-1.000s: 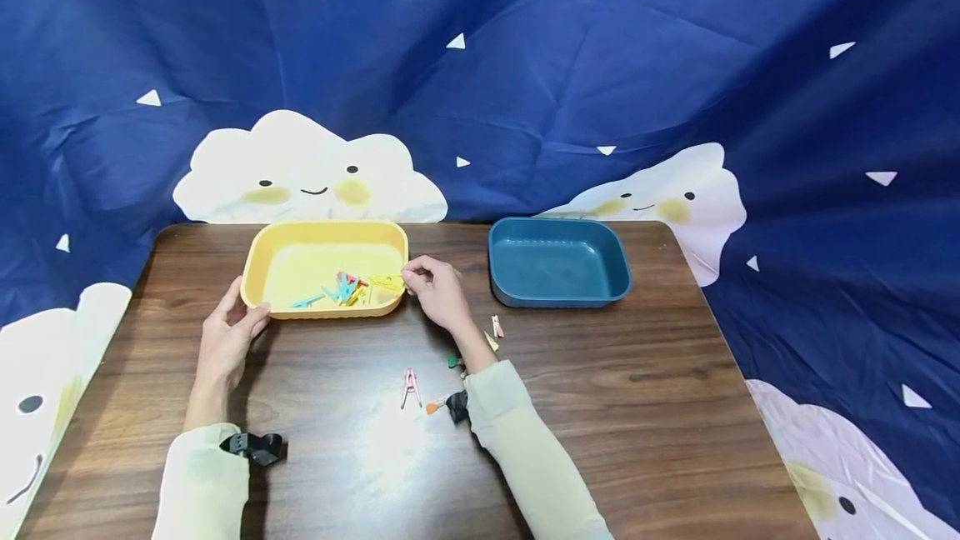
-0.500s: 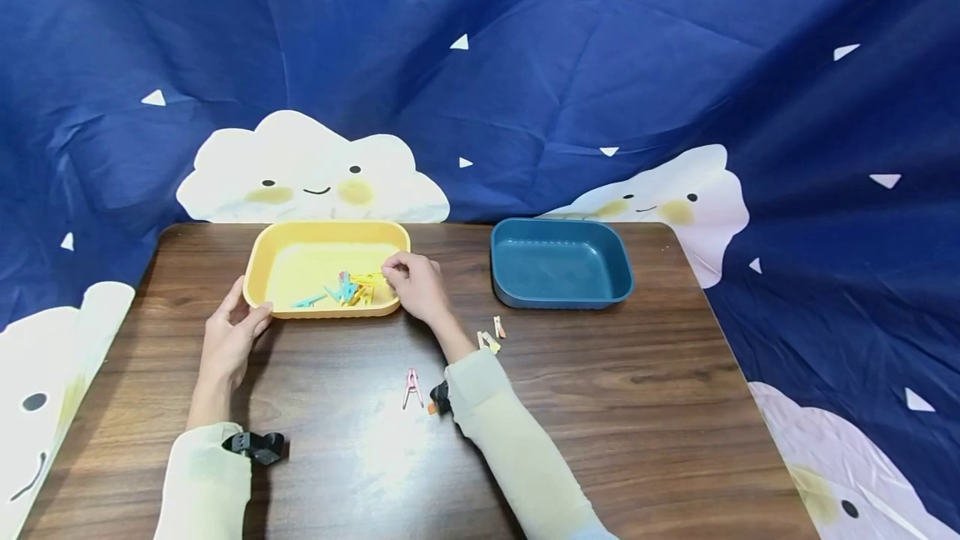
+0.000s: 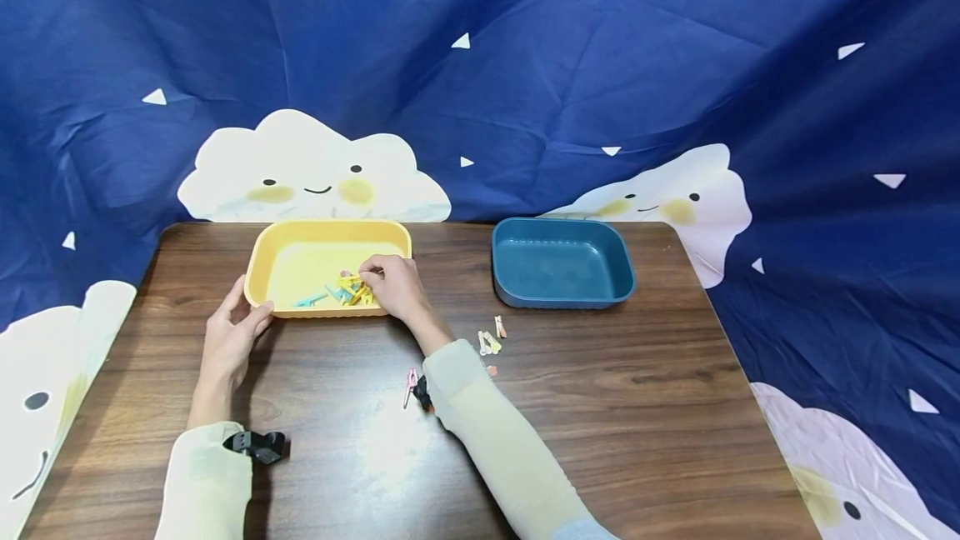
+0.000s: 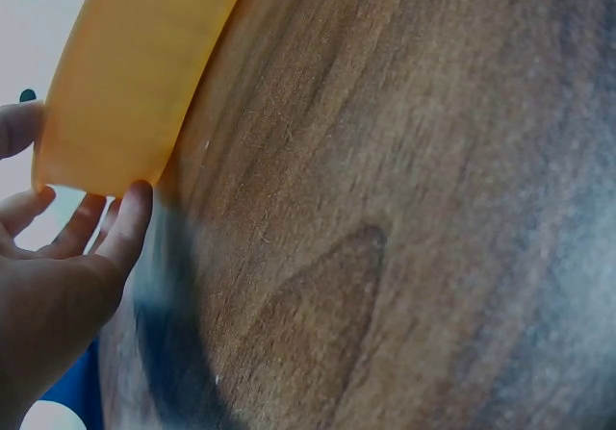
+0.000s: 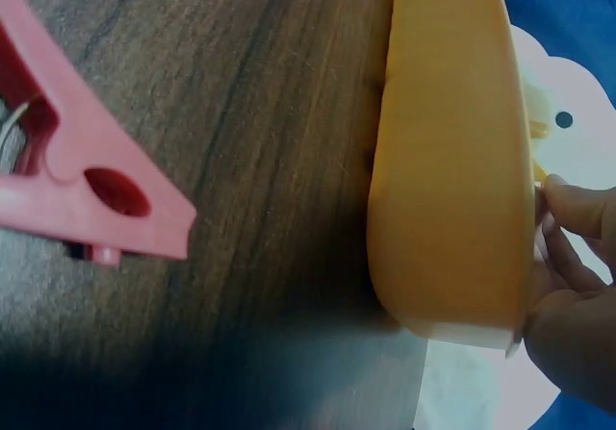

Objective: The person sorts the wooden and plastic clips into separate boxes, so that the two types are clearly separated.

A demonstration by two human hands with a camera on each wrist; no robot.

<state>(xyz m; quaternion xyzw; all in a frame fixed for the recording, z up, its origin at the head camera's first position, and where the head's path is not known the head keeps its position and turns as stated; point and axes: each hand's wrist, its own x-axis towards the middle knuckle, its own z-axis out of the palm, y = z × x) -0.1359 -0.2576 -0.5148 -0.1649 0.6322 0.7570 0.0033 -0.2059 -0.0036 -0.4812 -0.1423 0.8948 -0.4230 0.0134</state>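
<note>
A yellow plastic bin (image 3: pixel 300 312) stands at the table's back left, with several yellow and blue clothespins (image 3: pixel 345 293) heaped inside near its front right. My left hand (image 3: pixel 229 340) holds the bin's left end, thumb at the front corner. In the left wrist view its fingertips press against the bin wall (image 4: pixel 125 84). My right hand (image 3: pixel 397 286) reaches over the bin's right side and pinches a yellow clothespin (image 3: pixel 349 280) above the heap. From the right wrist, the bin wall hides most of that clothespin (image 5: pixel 539 172).
A dark blue bin (image 3: pixel 562 304) stands at the back right. Several small clips (image 3: pixel 489 343) lie on the wooden table (image 3: pixel 637 423) in front of it. Beneath my right wrist lies a pink clothespin (image 3: pixel 410 386), large in the right wrist view. A blue cloth (image 3: pixel 525 65) hangs behind.
My right hand has moved left, carrying the yellow clothespin from the bin's right rim to over the heap. My left hand has stayed at the bin's left end.
</note>
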